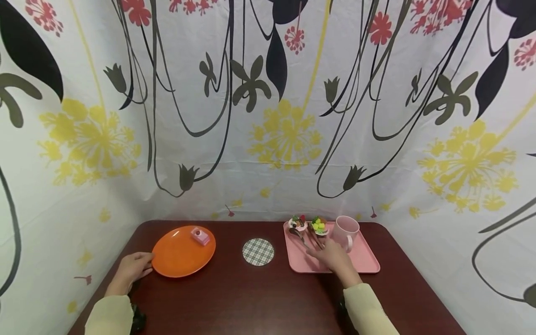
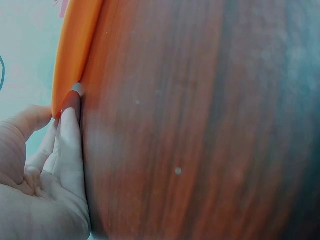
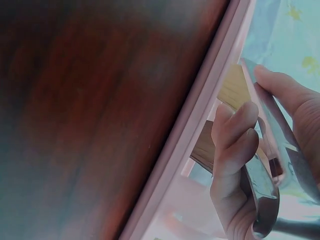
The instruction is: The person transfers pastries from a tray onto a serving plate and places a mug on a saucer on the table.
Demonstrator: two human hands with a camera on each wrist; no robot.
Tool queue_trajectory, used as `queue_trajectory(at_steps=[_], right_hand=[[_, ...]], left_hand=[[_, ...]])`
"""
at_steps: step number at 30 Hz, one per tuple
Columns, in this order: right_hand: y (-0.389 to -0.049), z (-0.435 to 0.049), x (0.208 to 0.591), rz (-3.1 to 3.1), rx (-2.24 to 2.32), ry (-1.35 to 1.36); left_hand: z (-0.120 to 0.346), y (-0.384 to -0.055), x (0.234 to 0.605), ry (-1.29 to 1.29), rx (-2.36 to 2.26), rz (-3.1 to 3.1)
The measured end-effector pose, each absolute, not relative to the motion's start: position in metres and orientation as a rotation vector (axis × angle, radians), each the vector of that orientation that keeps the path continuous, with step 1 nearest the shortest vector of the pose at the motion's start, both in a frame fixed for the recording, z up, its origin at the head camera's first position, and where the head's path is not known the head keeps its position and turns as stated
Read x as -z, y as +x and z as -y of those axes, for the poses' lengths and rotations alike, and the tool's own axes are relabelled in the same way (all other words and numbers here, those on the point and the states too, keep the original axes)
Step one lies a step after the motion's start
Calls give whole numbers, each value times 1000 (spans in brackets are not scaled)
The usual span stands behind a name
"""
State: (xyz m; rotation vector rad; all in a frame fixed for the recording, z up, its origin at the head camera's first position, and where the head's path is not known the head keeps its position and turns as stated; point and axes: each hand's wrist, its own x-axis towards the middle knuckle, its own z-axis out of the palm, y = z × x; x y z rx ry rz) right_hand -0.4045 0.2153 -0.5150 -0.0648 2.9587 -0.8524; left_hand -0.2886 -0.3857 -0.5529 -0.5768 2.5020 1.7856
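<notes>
My left hand (image 1: 133, 269) holds the near-left rim of an orange plate (image 1: 180, 258). In the left wrist view the thumb is at the rim's upper side and the fingers (image 2: 72, 150) reach beneath it. A small pink cake piece (image 1: 200, 236) sits on the plate's far right. Over a pink tray (image 1: 364, 264), my right hand (image 1: 335, 258) grips metal cutlery by the handles: a spoon (image 1: 295, 231) and a fork (image 1: 315, 236). Their heads point away from me, towards two fruit-topped cupcakes (image 1: 319, 225). The right wrist view shows the metal handles (image 3: 262, 182) between thumb and curled fingers.
A pink mug (image 1: 346, 227) stands upright on the tray, just beyond the right hand. Between plate and tray lies a round checked coaster (image 1: 258, 252) on the dark wooden table (image 1: 234, 302). Patterned cloth (image 1: 268, 139) hangs behind and at both sides.
</notes>
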Motion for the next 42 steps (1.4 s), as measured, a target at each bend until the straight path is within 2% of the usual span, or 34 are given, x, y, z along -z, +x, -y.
queue_trajectory(at_steps=[42], right_hand=[[-426, -200, 517, -2920, 953, -118]], left_hand=[[384, -288, 552, -608, -1783, -2502]])
